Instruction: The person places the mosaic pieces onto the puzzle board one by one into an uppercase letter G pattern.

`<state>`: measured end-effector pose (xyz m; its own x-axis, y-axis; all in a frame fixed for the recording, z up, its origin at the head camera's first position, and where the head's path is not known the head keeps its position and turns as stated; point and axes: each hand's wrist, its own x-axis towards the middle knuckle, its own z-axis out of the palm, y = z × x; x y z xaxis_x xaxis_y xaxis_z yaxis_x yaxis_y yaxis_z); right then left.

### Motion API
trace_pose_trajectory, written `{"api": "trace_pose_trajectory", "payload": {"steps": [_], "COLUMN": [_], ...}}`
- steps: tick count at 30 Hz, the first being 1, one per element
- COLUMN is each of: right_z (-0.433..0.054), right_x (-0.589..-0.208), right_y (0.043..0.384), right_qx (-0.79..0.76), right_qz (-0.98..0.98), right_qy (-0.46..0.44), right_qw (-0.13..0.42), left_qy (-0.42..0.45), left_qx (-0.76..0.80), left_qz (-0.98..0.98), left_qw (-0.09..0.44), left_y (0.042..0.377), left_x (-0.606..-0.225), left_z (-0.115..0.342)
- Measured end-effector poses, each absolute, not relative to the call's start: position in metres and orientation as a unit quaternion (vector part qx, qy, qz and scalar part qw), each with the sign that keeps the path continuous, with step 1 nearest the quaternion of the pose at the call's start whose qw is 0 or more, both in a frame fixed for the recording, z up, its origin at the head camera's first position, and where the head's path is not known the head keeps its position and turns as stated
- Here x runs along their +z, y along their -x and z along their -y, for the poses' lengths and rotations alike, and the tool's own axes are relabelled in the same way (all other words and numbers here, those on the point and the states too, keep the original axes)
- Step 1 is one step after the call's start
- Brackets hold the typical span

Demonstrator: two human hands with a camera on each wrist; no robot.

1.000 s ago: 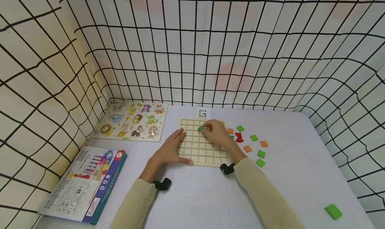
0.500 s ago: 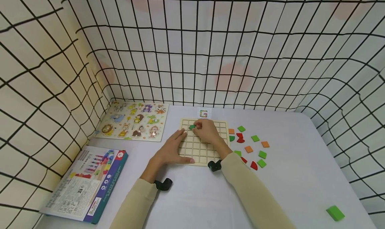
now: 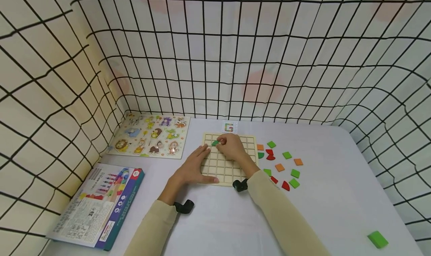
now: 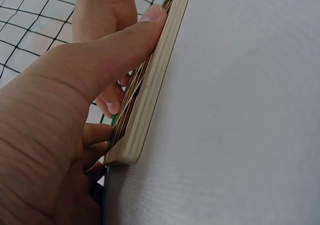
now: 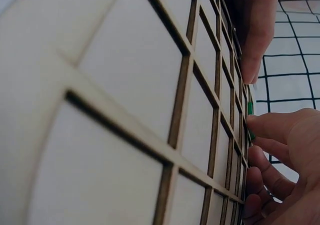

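A green piece with a curved side [image 3: 215, 143] is pinched between the thumb and fingers of my right hand [image 3: 231, 147], over the upper left squares of the wooden grid board [image 3: 220, 168]. Only a sliver of that green piece [image 5: 250, 110] shows in the right wrist view, with my fingertips at it. My left hand [image 3: 192, 168] rests at the board's near left corner, fingers along the left rim and thumb stretched along the near rim. In the left wrist view, the thumb of my left hand [image 4: 122, 45] lies straight against the board's wooden edge [image 4: 155, 80].
Right of the board lie several loose pieces, including an orange square [image 3: 280, 167], a green square [image 3: 295, 173] and a red piece [image 3: 286, 185]. A pattern card [image 3: 230, 127] sits behind it. Leftward are an animal puzzle [image 3: 161, 136] and a box [image 3: 95, 203]; a green block [image 3: 378, 239] lies far right.
My right hand has moved left across the board with the green piece, then stayed near the upper left squares. The left hand has kept its place at the board's corner.
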<state>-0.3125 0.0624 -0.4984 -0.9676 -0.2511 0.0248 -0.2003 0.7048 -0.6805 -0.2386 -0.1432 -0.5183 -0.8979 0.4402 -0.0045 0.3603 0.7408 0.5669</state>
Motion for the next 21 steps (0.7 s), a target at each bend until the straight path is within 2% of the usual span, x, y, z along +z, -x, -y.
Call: {"api": "trace_pose_trajectory", "payload": {"steps": [10,21], "right_z": [-0.069,-0.099], "right_x": [-0.496,-0.48], "right_y": [0.311,0.299], "right_qx": [-0.403,-0.412], "right_qz": [-0.906,-0.903], "right_qy": [0.116,0.117], "right_qw": [0.055,0.039], "left_qy": [-0.211,-0.211], "left_qx": [0.288,0.287], "left_qz": [-0.931,-0.931], "left_qw": [0.071,0.079], "left_y": [0.239,0.237], "left_x": [-0.518,-0.515], "left_z": [0.142,0.141]}}
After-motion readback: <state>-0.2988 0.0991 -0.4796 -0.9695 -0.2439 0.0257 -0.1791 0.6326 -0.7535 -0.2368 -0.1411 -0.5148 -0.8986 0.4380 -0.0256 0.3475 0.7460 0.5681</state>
